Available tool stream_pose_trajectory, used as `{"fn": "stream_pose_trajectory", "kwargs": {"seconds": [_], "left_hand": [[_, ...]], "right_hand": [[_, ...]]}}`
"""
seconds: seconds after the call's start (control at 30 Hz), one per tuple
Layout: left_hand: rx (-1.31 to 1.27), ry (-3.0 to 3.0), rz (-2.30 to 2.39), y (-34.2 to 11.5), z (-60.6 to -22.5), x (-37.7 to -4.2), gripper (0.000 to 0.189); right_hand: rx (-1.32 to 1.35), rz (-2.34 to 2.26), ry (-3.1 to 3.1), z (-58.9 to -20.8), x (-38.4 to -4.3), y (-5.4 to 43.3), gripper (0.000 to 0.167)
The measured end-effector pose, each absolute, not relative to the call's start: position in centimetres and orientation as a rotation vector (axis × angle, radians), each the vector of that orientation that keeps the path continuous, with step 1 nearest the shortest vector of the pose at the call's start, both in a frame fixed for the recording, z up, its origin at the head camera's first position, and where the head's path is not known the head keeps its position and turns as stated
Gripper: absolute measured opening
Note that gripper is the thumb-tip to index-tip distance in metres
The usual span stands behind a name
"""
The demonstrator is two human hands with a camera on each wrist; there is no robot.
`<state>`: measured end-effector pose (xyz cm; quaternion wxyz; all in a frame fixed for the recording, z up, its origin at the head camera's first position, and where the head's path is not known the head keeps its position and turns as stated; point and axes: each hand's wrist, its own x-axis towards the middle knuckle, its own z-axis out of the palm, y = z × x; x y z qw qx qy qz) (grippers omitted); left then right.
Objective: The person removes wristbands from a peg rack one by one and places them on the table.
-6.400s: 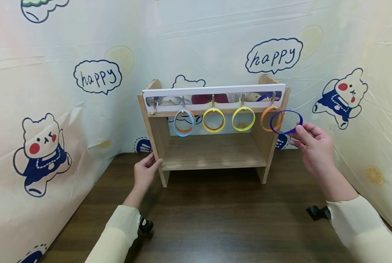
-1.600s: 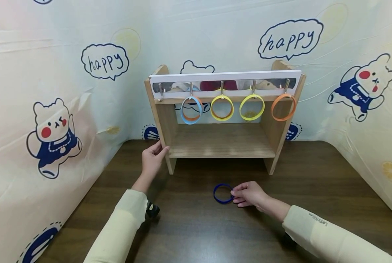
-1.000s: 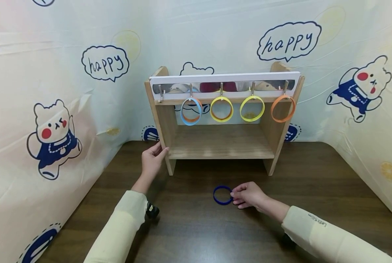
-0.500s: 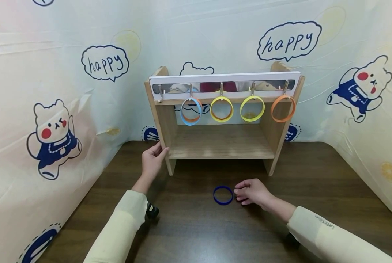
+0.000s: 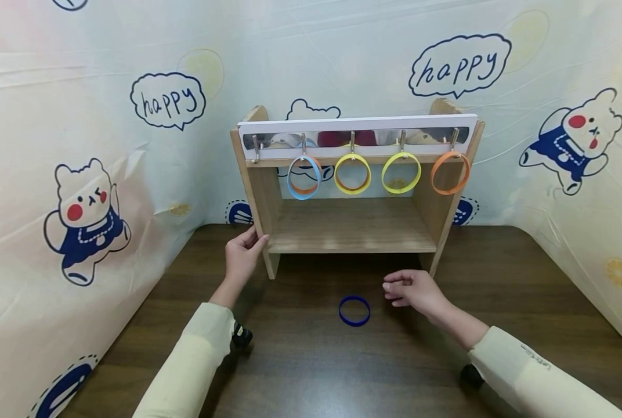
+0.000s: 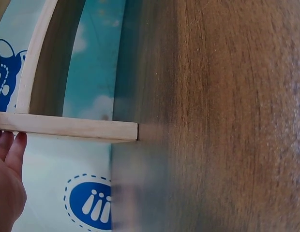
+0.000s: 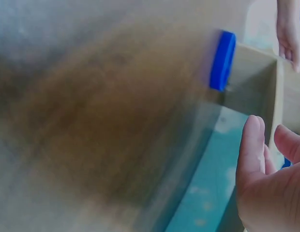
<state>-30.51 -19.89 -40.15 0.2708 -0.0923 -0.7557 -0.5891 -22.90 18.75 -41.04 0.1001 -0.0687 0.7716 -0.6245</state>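
My left hand (image 5: 242, 255) pinches the left side panel of a wooden rack (image 5: 353, 226); in the left wrist view its fingers (image 6: 14, 150) lie against the panel's outer face. A dark blue ring (image 5: 354, 324) lies flat on the table in front of the rack. To the right of this ring and a little behind it, my right hand (image 5: 418, 292) hovers with relaxed fingers, holding nothing. The right wrist view shows the same ring (image 7: 222, 60) apart from that hand. From the rack's hooks hang a light-blue-and-orange ring (image 5: 290, 184), two yellow-fronted rings (image 5: 338, 181) and an orange ring (image 5: 434, 180).
The leftmost hook (image 5: 256, 150) carries no ring. A white strip with a mirror-like band (image 5: 358, 121) runs along the rack's top front. Brown tabletop (image 5: 342, 371) spreads before the rack, and a printed curtain (image 5: 342, 52) encloses the back and sides.
Earlier my right hand held the blue ring beside the orange one, then laid it on the table. It has since let go and drawn back right. My left hand keeps its hold.
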Motion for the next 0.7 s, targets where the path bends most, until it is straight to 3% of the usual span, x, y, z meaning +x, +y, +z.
{"fn": "stream_pose_trajectory", "kwargs": {"seconds": [0.27, 0.57, 0.7], "left_hand": [[-0.232, -2.035, -1.570, -20.1, -40.6, -30.9, 0.041], [-0.223, -2.026, -1.590, -20.0, -40.7, -31.0, 0.040], [-0.213, -2.035, -1.596, -20.0, -40.6, -30.9, 0.041]], "right_hand": [[-0.254, -1.949, 2.298, -39.1, -23.3, 19.9, 0.034], [-0.278, -2.148, 2.248, -36.7, -24.1, 21.6, 0.049], [-0.297, -2.218, 2.218, -35.4, -24.1, 22.4, 0.045]]}}
